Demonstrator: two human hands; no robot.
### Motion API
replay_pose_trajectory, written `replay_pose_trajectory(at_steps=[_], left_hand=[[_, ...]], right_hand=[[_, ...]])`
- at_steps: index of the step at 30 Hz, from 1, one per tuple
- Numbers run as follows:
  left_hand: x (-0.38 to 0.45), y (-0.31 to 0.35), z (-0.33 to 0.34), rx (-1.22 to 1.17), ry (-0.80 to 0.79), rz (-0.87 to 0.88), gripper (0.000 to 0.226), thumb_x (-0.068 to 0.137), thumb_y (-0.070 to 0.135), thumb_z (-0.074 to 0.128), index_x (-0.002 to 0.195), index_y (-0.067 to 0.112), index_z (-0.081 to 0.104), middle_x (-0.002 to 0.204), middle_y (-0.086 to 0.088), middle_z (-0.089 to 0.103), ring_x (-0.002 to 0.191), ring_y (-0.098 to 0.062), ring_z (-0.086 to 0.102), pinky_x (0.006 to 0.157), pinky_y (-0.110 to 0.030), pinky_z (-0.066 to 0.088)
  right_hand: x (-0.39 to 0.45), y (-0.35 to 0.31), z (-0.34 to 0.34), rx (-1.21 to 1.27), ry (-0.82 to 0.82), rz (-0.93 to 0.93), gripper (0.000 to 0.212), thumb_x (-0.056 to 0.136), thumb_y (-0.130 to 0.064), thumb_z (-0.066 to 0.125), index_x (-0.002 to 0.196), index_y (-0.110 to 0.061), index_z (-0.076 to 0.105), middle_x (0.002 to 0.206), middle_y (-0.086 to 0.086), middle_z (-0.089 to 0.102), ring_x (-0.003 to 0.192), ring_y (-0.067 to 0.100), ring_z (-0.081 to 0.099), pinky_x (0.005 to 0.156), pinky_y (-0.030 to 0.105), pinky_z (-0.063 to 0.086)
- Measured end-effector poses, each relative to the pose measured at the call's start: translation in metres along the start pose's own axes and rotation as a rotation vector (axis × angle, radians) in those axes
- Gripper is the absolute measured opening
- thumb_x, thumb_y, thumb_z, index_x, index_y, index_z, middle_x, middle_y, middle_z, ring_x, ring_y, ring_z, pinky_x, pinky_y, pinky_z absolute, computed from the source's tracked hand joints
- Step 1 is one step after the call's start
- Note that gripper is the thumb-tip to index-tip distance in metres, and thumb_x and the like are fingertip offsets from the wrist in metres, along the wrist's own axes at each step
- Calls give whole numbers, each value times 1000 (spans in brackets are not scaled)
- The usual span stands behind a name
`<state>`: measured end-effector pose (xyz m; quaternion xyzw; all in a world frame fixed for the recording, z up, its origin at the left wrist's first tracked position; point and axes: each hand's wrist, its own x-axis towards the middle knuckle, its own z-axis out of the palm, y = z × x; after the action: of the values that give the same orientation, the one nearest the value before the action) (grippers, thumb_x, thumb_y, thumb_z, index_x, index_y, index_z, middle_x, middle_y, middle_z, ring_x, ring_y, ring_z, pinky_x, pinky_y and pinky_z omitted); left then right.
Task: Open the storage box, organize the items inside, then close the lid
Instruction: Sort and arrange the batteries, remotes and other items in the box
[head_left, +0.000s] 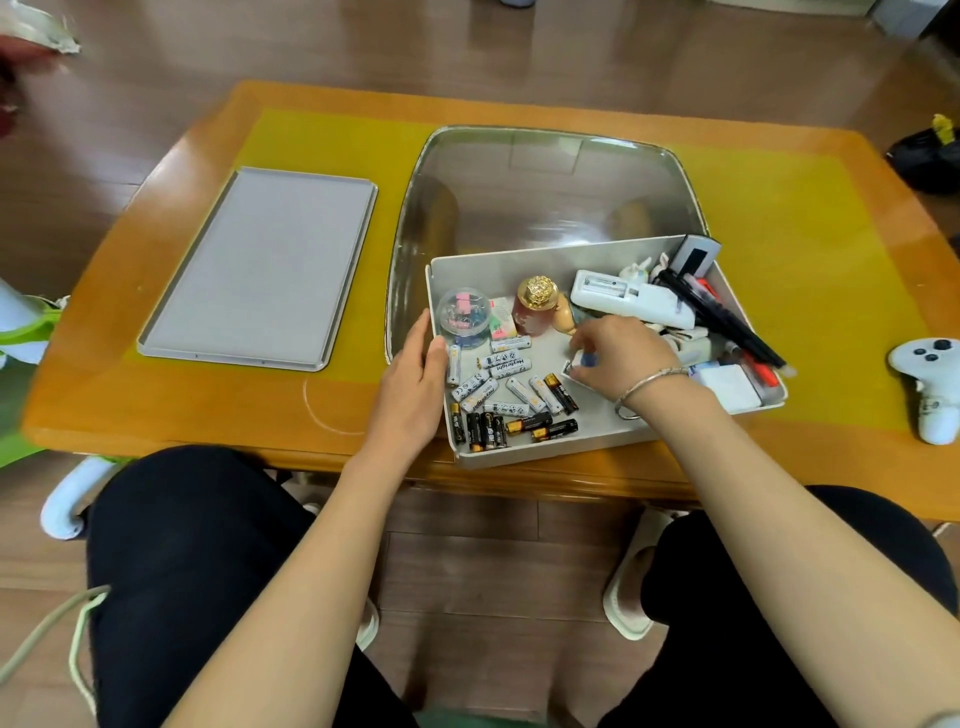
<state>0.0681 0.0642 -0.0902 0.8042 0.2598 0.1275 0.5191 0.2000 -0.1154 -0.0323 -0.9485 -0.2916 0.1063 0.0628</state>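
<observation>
- The storage box (597, 452) sits open at the table's near edge; its lid (260, 270) lies flat, well apart to the left.
- Sorting looks underway: batteries (498, 395) gathered front-left, pens (722, 317) along the right wall. Closing remains.
- The right hand (618, 358) reaches inside, fingers curled on a small white item (574, 370).
- The left hand (415, 384) rests on the box's left wall, fingers relaxed.

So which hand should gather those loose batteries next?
Probably the left hand: it rests on the box wall beside the batteries, fingers free. The right hand is busy pinching something small.
</observation>
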Motion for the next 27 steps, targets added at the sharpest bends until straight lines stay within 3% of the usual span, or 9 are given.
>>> replay_pose_trajectory(at_steps=[3, 5, 9, 14, 16, 18, 20, 24, 27], left_hand=[[0, -1, -1, -5, -5, -11, 49, 103, 41, 29, 151, 30, 26, 148, 4, 42, 135, -14, 39, 105, -35, 39], [-1, -1, 0, -15, -1, 5, 49, 103, 41, 29, 150, 29, 27, 148, 5, 42, 135, -13, 38, 102, -30, 37], [0, -2, 0, -28, -7, 0, 49, 103, 42, 29, 150, 30, 27, 147, 4, 43, 134, -13, 39, 101, -30, 38], [-1, -1, 0, -37, -9, -2, 48, 103, 41, 30, 150, 30, 28, 145, 4, 46, 131, -13, 42, 97, -29, 40], [-1, 0, 0, -37, -8, -4, 48, 103, 41, 30, 150, 31, 28, 144, 4, 47, 130, -13, 43, 93, -27, 40], [-1, 0, 0, -44, -15, -5, 48, 103, 41, 30, 150, 31, 28, 144, 4, 47, 129, -12, 44, 91, -25, 40], [-2, 1, 0, -36, -17, 3, 47, 103, 41, 29, 149, 33, 28, 143, 5, 48, 128, -9, 44, 90, -22, 41], [-2, 3, -2, -31, -21, -16, 47, 103, 42, 29, 149, 33, 28, 142, 3, 49, 129, -15, 46, 101, -43, 45], [-3, 5, -2, -27, -16, -14, 47, 103, 40, 30, 149, 31, 29, 143, 3, 48, 130, -15, 44, 104, -45, 43]], right_hand=[[4, 2, 2, -18, -73, -41, 21, 78, -14, 68, 99, -18, 69, 94, 6, 66, 93, 25, 60, 80, 32, 49], [1, 7, -3, 50, -43, -54, 19, 74, -19, 74, 93, -17, 72, 84, 3, 65, 84, 22, 61, 73, 26, 45], [-11, 30, -20, 243, 169, 39, 21, 71, -33, 79, 82, -16, 71, 71, -2, 59, 70, 15, 54, 66, 22, 35], [-17, 65, -35, 381, 502, 172, 20, 83, -32, 67, 94, -15, 71, 85, 9, 68, 79, 24, 61, 73, 33, 47], [-11, 77, -41, 290, 579, 202, 24, 86, -32, 62, 101, -15, 70, 91, 15, 65, 88, 28, 57, 78, 30, 40], [-3, 85, -46, 220, 590, 216, 26, 87, -30, 62, 107, -15, 69, 97, 19, 61, 92, 29, 54, 80, 26, 34], [5, 88, -48, 219, 607, 223, 26, 86, -24, 64, 109, -12, 68, 102, 19, 57, 91, 33, 56, 82, 28, 37], [17, 89, -46, 182, 597, 236, 35, 79, -19, 72, 113, -10, 64, 109, 18, 56, 97, 33, 54, 81, 32, 38], [20, 94, -40, 115, 469, 281, 46, 74, -26, 77, 115, -11, 62, 113, 16, 59, 107, 34, 52, 89, 41, 41]])
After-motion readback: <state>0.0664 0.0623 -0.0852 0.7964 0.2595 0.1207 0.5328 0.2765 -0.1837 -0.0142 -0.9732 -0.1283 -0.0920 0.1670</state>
